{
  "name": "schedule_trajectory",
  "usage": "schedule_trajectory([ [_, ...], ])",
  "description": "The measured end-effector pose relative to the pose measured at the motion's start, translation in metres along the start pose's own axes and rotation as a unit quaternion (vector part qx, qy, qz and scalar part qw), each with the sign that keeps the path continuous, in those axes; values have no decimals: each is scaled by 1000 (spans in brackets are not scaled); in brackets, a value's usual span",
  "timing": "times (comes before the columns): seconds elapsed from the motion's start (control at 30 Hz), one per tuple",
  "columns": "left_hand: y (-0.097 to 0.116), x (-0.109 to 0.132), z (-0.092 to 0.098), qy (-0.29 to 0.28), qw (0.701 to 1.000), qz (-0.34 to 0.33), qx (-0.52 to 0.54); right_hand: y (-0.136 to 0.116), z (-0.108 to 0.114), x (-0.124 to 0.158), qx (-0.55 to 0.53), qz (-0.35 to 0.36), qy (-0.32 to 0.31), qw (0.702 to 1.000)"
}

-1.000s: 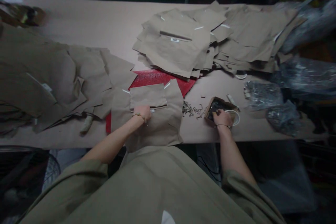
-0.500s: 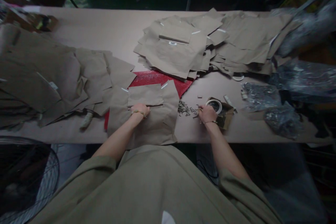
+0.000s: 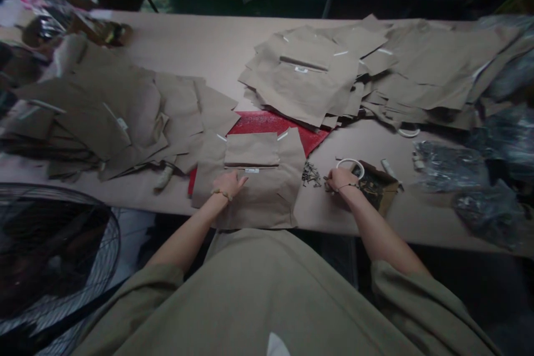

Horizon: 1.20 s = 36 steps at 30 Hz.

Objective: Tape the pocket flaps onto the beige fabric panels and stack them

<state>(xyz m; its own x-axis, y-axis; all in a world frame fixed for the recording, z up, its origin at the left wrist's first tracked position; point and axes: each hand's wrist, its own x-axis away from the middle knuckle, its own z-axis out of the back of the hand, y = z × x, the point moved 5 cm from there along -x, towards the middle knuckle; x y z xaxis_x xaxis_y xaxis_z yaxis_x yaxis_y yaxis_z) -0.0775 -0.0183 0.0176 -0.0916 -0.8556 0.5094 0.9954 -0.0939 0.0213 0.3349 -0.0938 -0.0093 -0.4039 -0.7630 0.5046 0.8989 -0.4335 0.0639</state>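
A khaki cut fabric panel [image 3: 262, 200] lies in front of me with a folded pocket-like flap [image 3: 251, 148] across it. Just below the flap's dark slit shows a small white label [image 3: 252, 171]. My left hand [image 3: 227, 184] rests on the panel left of the label, thumb spread to the right, holding nothing visible. Over on the right, my right hand [image 3: 342, 179] has its fingers pinched together at the table, between a pile of small metal pins [image 3: 311, 174] and an open cardboard box [image 3: 389, 198]. Whatever is in those fingertips is too small to make out. A white tape roll [image 3: 356, 162] leans in the box.
Red material [image 3: 271, 122] lies partly under the panel. Fabric stacks stand at the back [image 3: 308, 89] and on the left [image 3: 133, 94]. Clear plastic bags [image 3: 453, 164] lie at right. A wire-caged fan [image 3: 58, 256] is beside the table at lower left.
The whole view has shifted, so things sit further right. My left hand has drawn back from the slit, uncovering the white label. My right hand stays by the box and pins, fingers still pinched.
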Motion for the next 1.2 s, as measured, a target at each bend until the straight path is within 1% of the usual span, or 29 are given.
schedule_trajectory([
  [0.1,-16,16,-9,1,1000,-2,15,3,1,4,21,2,-28,999],
  [0.23,-26,26,-14,4,999,-20,27,21,14,6,7,-23,-8,1000],
  [0.3,-27,27,-15,-2,999,-28,26,32,23,3,1,-28,1,1000],
  [0.37,-24,27,-15,-3,999,-42,24,37,34,1,-4,-35,10,999],
  [0.43,-13,29,-15,6,997,-74,28,29,45,3,-13,-41,23,999],
  [0.47,-4,31,-14,17,994,-104,34,16,50,8,-23,-33,29,999],
  [0.5,8,34,-13,32,988,-144,41,-3,53,15,-40,-8,31,999],
  [0.53,20,37,-12,51,978,-197,47,-28,54,24,-63,32,25,997],
  [0.57,33,41,-10,74,962,-258,51,-57,53,35,-90,86,11,992],
  [0.63,54,50,-7,125,916,-379,49,-121,45,60,-151,211,-36,965],
  [0.7,61,55,-7,170,873,-455,40,-172,33,80,-204,285,-75,934],
  [0.73,60,55,-7,189,858,-475,37,-190,27,86,-230,303,-93,920],
  [0.77,56,54,-7,207,848,-486,38,-202,21,88,-258,309,-110,909],
  [0.83,45,50,-8,237,832,-499,49,-213,11,86,-313,304,-141,889],
  [0.9,33,45,-9,254,822,-506,69,-214,6,80,-353,295,-160,873],
  [0.97,24,35,-11,260,827,-489,100,-209,7,73,-370,284,-150,872],
  [1.03,16,16,-13,264,851,-431,144,-206,13,64,-350,265,-98,893],
  [1.13,8,-19,-16,252,888,-329,202,-211,23,48,-253,242,14,937],
  [1.17,7,-30,-18,240,895,-310,214,-218,23,44,-217,245,32,944],
  [1.2,7,-39,-21,227,899,-301,224,-226,20,39,-186,255,35,948],
])
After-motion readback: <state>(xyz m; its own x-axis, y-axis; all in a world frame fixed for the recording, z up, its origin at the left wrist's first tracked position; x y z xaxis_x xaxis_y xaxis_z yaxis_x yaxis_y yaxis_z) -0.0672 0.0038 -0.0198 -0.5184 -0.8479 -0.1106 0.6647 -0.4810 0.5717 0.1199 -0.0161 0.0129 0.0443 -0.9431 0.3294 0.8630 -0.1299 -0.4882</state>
